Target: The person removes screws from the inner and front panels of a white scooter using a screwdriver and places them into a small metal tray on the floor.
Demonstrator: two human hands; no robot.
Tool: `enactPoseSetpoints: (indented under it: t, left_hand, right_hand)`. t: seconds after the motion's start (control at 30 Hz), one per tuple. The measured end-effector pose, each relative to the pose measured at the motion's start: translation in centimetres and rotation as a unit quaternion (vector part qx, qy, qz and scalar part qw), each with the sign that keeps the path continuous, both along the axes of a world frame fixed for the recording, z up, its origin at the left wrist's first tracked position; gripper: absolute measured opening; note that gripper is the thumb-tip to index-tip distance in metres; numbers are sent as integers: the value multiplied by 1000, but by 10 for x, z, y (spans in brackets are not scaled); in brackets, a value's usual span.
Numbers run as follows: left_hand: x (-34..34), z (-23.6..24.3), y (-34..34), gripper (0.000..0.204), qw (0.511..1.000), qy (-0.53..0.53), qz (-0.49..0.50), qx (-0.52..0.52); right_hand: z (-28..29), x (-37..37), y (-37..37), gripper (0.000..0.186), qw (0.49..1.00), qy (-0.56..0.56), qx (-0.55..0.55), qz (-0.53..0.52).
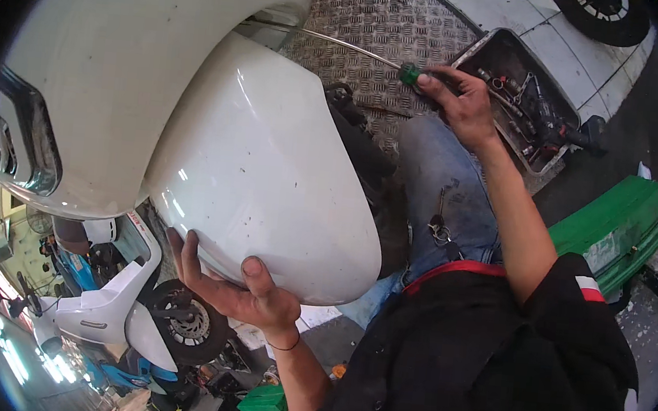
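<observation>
At right grip, green screwdriver handle; shaft extends leftward.

Metal plate: grey, raised tread pattern, stained. Thin brownish rod flat on it, lower part. Dark tray at plate's right edge, tilted in view; whether wholly on plate, cannot tell. Beyond edge, pale floor tiles, dark joints, top right; black-tyred wheel on them, cut by view rim. Far right, grey floor, white specks. Lower left, white scooter on floor, front wheel down.
</observation>
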State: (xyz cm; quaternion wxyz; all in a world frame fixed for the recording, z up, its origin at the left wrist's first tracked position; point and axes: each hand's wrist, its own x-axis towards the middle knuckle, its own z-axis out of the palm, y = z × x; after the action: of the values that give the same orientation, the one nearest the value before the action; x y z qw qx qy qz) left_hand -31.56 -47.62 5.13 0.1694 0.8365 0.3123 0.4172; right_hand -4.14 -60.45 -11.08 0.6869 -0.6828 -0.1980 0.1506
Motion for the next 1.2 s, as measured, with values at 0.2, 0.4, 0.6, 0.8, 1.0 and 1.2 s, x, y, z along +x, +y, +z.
enactPoseSetpoints:
  t: [0.2, 0.4, 0.6, 0.8, 1.0, 1.2]
  left_hand:
    - [-8, -8, 13, 65, 1000, -23, -19, -1]
    - [-9, -8, 16, 63, 998, -42, -47, 14]
    - [-22, -9, 22, 64, 998, -44, -46, -3]
    - [-16, -9, 17, 61, 999, -31, -39, 13]
    - [-12, -1, 14, 65, 999, -43, -13, 30]
    - [-7, 5, 4, 57, 999, 0, -15, 51]
  right_hand:
    - [-27, -2, 15, 18, 934, 311, 164, 67]
    - [-24, -19, 8, 23, 896, 387, 188, 109]
    - [61, -104, 14, 33, 996, 26, -57, -56]
    - [141, -101, 19, 33, 878, 429, 173, 128]
    - [144, -95, 17, 29, 986, -92, -112, 88]
    - [154, -93, 26, 31, 989, 125, -25, 73]
